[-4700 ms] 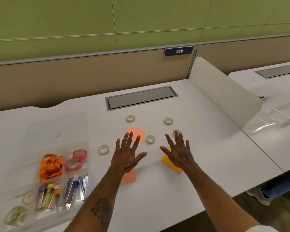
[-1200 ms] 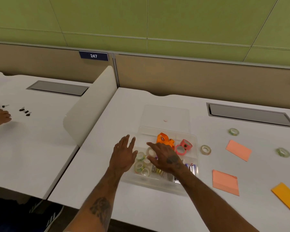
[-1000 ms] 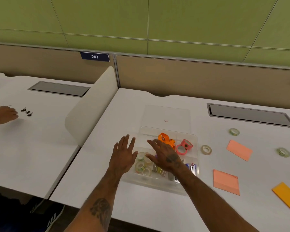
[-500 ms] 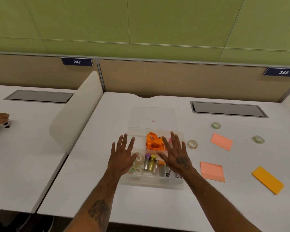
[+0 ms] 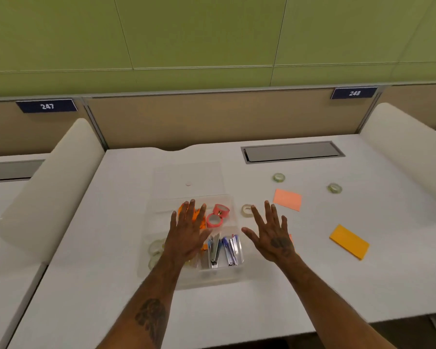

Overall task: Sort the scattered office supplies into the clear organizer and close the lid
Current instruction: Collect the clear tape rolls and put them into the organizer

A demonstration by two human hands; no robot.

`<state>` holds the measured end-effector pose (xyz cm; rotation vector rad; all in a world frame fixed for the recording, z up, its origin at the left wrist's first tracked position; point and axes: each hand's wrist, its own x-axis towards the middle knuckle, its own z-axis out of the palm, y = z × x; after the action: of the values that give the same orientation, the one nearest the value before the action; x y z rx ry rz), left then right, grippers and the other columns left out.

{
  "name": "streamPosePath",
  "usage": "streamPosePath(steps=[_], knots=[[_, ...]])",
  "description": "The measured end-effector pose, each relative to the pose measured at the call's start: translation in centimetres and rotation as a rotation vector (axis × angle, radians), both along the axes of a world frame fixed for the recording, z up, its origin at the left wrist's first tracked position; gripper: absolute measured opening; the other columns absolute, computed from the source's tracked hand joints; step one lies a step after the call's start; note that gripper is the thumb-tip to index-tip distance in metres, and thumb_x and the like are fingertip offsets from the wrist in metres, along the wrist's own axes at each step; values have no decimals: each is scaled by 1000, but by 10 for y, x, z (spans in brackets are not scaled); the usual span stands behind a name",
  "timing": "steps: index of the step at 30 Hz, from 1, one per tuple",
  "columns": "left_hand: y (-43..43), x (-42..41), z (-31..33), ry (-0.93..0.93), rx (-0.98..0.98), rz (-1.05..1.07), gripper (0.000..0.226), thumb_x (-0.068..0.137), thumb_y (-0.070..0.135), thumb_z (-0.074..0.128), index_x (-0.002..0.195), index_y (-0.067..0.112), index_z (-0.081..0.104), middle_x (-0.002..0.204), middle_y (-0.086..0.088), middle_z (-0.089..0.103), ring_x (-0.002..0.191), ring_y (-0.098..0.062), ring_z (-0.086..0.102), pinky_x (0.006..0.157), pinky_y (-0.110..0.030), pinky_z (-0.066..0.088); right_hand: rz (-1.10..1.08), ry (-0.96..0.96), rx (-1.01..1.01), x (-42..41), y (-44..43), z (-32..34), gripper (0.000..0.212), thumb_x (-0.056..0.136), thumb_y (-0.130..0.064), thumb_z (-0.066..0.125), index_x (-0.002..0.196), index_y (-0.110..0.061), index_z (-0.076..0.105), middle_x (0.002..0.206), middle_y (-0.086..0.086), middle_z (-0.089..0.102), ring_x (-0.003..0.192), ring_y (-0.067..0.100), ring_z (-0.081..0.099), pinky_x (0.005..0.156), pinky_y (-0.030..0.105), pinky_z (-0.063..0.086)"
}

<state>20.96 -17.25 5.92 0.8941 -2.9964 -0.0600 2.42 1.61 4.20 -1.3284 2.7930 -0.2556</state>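
Single head-worn wide-angle view, looking forward and down across the near worktop (image 5: 126, 248) (green wall (image 5: 212, 34) beyond).

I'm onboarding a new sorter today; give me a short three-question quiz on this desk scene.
1. True or false: the clear organizer has its lid shut.
2. How many tape rolls lie loose on the desk?
3. The left hand is over: A) the organizer, B) the yellow sticky-note pad, C) the loose rolls.
Key: 1 false; 2 three; 3 A.
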Motion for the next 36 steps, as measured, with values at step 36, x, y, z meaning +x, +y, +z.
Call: streamPosePath(steps=[36], knots=[[71,-321,-38,-60,130,-111,73,97,61,23,155,26,-4,163,-8,-10,150,-25,-11,121,-47,3,-114,-76,0,-289,109,-36,76,90,-66,29,145,-15,41,151,29,30,138,46,32,90,55,50]])
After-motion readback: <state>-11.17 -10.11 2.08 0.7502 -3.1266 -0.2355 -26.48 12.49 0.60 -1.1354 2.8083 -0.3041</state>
